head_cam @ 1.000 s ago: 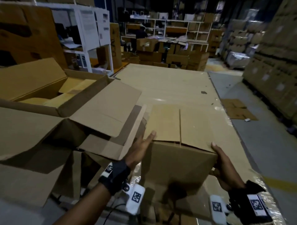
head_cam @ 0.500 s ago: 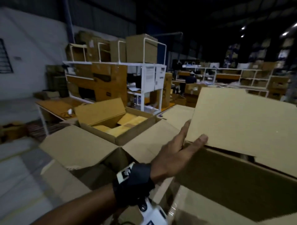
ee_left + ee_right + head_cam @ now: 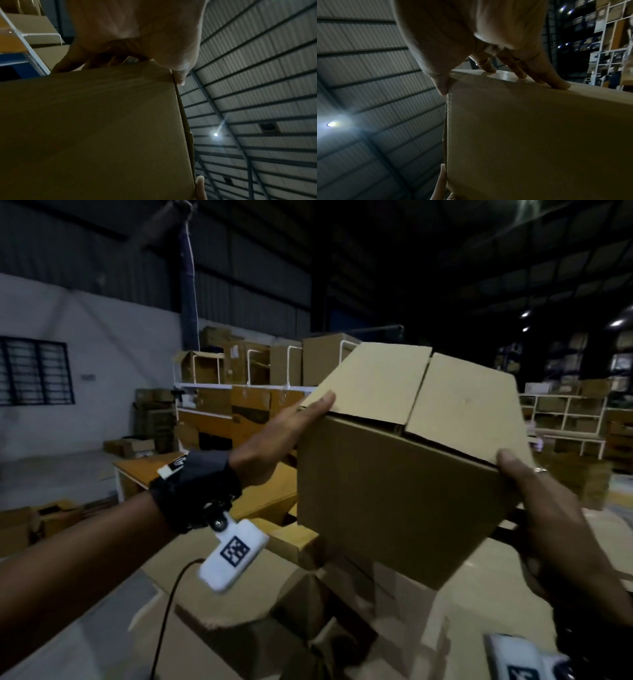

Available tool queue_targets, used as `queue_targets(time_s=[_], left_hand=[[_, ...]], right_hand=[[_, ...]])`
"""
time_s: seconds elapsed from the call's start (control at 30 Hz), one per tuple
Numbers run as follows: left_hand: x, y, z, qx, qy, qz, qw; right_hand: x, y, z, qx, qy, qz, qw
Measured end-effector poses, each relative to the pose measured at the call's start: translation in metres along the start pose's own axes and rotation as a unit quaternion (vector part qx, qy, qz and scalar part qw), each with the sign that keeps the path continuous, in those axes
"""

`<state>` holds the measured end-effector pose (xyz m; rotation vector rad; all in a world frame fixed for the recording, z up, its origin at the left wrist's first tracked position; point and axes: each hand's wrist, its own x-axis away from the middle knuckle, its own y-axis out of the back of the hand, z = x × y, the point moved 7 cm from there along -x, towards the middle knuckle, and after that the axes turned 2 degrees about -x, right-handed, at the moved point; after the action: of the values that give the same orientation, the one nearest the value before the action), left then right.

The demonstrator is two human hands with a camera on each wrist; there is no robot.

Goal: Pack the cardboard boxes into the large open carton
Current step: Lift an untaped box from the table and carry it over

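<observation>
A plain brown cardboard box (image 3: 394,491) with folded top flaps hangs tilted in the air between my hands. My left hand (image 3: 274,440) grips its left side, thumb over the top edge. At the box's right corner my right hand (image 3: 548,508) holds on, thumb on the top flap. In the left wrist view my left hand (image 3: 137,33) wraps the edge of the box (image 3: 94,128). In the right wrist view the fingers of my right hand (image 3: 488,33) bend over the box (image 3: 539,135). Below the box lie the large carton's spread flaps (image 3: 212,604); its inside is dark.
A white shelving rack (image 3: 257,385) stacked with cartons stands behind the box. Left of it are an orange table (image 3: 144,470) and loose boxes (image 3: 137,445) on the floor. More shelves (image 3: 565,412) fill the far right. Cardboard sheets (image 3: 479,577) lie under the right hand.
The box has come up off the flat cardboard stack and swung left, higher and tilted. Both hands still hold it. The view has turned left toward the shelving rack.
</observation>
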<state>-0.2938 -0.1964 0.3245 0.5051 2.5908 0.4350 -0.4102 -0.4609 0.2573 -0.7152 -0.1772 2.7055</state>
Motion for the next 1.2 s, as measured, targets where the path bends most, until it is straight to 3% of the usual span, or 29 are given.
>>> queue_targets(time_s=[0.17,0.37,0.6,0.77,0.93,1.07,1.2], left_hand=[[-0.008,0.098,0.035,0.033,-0.012,-0.049,0.998],[-0.028,0.206,0.090,0.077,-0.013,-0.053,0.996],[-0.045,0.270,0.168,0.144,0.055,-0.034,0.987],[-0.050,0.289,0.221,0.159,0.090,-0.053,0.982],[-0.053,0.290,0.246,0.190,0.096,-0.098,0.972],[-0.051,0.286,0.243,0.181,0.078,-0.111,0.974],[-0.046,0.285,0.239,0.189,0.066,-0.133,0.971]], right_hand=[[-0.019,-0.098,-0.003,0.058,0.046,-0.001,0.997],[-0.046,-0.205,-0.019,0.134,0.067,0.018,0.989],[-0.051,-0.287,-0.061,0.159,0.001,0.032,0.987],[-0.040,-0.308,-0.099,0.188,-0.039,0.036,0.981],[-0.039,-0.307,-0.118,0.213,-0.019,0.059,0.975],[-0.054,-0.284,-0.120,0.205,-0.006,0.072,0.976],[-0.098,-0.244,-0.152,0.198,-0.089,0.079,0.973]])
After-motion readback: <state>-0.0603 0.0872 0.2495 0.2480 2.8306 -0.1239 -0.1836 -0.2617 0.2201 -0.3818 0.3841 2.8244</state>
